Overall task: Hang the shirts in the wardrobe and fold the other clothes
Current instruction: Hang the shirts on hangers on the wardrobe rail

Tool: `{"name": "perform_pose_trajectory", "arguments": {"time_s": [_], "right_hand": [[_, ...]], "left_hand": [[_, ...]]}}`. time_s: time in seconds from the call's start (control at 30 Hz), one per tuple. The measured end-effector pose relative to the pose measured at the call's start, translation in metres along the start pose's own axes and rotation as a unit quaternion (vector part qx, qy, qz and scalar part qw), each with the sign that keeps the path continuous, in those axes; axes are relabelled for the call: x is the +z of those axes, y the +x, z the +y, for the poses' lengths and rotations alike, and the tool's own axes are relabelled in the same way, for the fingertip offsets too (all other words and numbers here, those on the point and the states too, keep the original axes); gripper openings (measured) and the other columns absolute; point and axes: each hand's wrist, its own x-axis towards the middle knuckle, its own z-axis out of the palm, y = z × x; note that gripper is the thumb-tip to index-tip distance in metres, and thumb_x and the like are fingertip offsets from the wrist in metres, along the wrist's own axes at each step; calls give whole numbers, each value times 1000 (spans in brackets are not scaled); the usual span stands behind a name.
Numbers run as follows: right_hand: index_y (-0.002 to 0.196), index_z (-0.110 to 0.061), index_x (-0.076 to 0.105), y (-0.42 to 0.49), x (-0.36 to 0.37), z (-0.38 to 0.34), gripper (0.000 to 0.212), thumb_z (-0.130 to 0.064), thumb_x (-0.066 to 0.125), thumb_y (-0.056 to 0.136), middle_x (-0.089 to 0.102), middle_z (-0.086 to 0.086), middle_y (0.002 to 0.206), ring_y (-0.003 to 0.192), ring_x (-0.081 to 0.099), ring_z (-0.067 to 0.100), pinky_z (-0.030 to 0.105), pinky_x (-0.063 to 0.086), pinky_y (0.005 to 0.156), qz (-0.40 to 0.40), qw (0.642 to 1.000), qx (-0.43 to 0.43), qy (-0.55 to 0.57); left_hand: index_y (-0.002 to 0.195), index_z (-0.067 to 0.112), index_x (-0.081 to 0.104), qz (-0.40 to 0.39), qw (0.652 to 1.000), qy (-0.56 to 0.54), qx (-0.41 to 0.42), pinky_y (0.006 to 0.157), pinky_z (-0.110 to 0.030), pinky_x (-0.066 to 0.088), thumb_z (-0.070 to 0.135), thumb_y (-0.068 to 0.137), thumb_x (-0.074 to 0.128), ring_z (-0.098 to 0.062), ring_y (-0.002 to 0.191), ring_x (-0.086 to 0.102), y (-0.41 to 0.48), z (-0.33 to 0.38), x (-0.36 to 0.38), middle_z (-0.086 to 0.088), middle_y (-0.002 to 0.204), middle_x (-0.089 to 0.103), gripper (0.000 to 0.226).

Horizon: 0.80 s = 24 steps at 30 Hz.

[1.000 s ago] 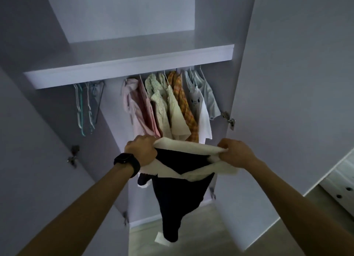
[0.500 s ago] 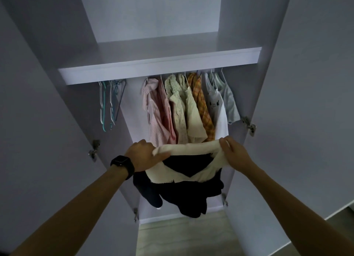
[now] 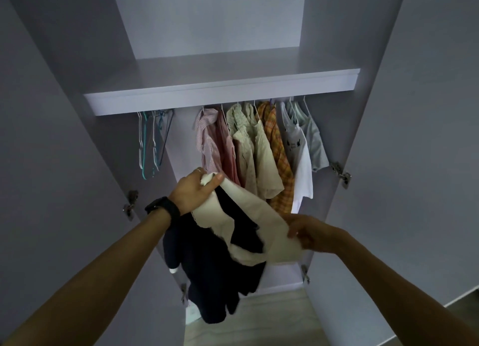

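Left hand (image 3: 193, 193): fingers curled tightly around the upper end of the cream collar (image 3: 248, 205). Dark shirt (image 3: 215, 268): hangs below and between both hands, in front of the hung shirts (image 3: 261, 151). Right hand (image 3: 311, 233): fingers pinch the collar's lower end.

Pale lilac wardrobe (image 3: 220, 97) stands open in dim light above a wood floor (image 3: 272, 319).

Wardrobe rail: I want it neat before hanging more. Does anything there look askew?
Mostly orderly. The pink striped shirt, leftmost of the hung row, looks lopsided: its collar is bunched toward the left. The empty hangers hang apart, further left.
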Motion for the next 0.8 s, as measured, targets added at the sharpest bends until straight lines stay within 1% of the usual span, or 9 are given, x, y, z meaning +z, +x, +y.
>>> {"name": "perform_pose_trajectory", "arguments": {"time_s": [0.1, 0.23, 0.3, 0.43, 0.53, 0.63, 0.67, 0.73, 0.8], "right_hand": [[142, -16, 53, 24, 10, 19, 65, -9, 73, 80, 63, 15, 132, 115, 65, 36, 44, 57, 93, -16, 992, 19, -121], [147, -22, 38, 47, 44, 32, 63, -16, 69, 92, 62, 13, 120, 79, 65, 21, 23, 55, 62, 83, 934, -80, -338], [150, -29, 30, 53, 53, 33, 79, -16, 73, 86, 60, 9, 119, 79, 65, 19, 24, 55, 63, 97, 925, -133, -342], [158, -24, 20, 58, 57, 23, 102, -11, 78, 75, 46, -3, 140, 83, 51, -6, 7, 44, 67, 68, 881, -178, -433], [151, -32, 31, 61, 64, 9, 94, -24, 87, 77, 33, -20, 148, 116, 46, -11, 1, 38, 88, 57, 881, -254, -394], [139, -30, 48, 71, 73, -1, 75, -41, 86, 75, 54, -18, 134, 123, 50, -7, 14, 43, 100, 63, 885, -278, -369], [132, -24, 57, 76, 74, -2, 67, -50, 82, 76, 61, -10, 127, 119, 56, 5, 22, 47, 99, 81, 876, -259, -399], [111, -12, 66, 81, 78, -10, 45, -48, 74, 85, 68, 5, 105, 99, 63, 21, 17, 47, 81, 109, 856, -221, -455], [93, -10, 66, 80, 74, -16, 28, -37, 66, 96, 66, 6, 85, 79, 62, 19, 15, 40, 64, 143, 854, -221, -448]], "left_hand": [[89, 20, 50, -4, 999, 11, 36, 68, -31, 45, 74, 83, 46, -17, 77, 58, -1, 5, -1, 2, 80, 60, 55], [92, 22, 56, -16, 998, 24, 58, 70, -23, 45, 70, 85, 52, -14, 81, 62, -6, 7, -11, 0, 86, 66, 48], [90, 23, 58, -9, 998, 31, 61, 70, -20, 44, 65, 88, 55, -13, 83, 63, -8, 5, -23, 1, 86, 67, 42], [88, 28, 64, 21, 998, -2, 53, 80, -30, 49, 67, 88, 58, -13, 86, 64, -10, -5, -54, 2, 89, 69, 40], [82, 40, 64, 39, 998, -33, 42, 74, -25, 47, 80, 78, 52, -8, 82, 63, -13, -4, -72, 12, 83, 67, 42], [80, 37, 64, 52, 997, -34, 43, 71, -21, 40, 67, 88, 56, 1, 75, 58, -16, 0, -79, 17, 77, 63, 32], [80, 35, 63, 55, 997, -26, 42, 70, -20, 39, 62, 91, 56, 2, 74, 57, -17, 0, -80, 16, 78, 63, 30], [82, 32, 62, 63, 997, 7, 31, 67, -16, 38, 58, 93, 55, 0, 76, 58, -19, -2, -83, 14, 80, 63, 29], [85, 30, 62, 73, 996, 54, 18, 70, -20, 39, 60, 94, 50, -10, 82, 60, -21, -8, -88, 11, 83, 63, 34]]}}
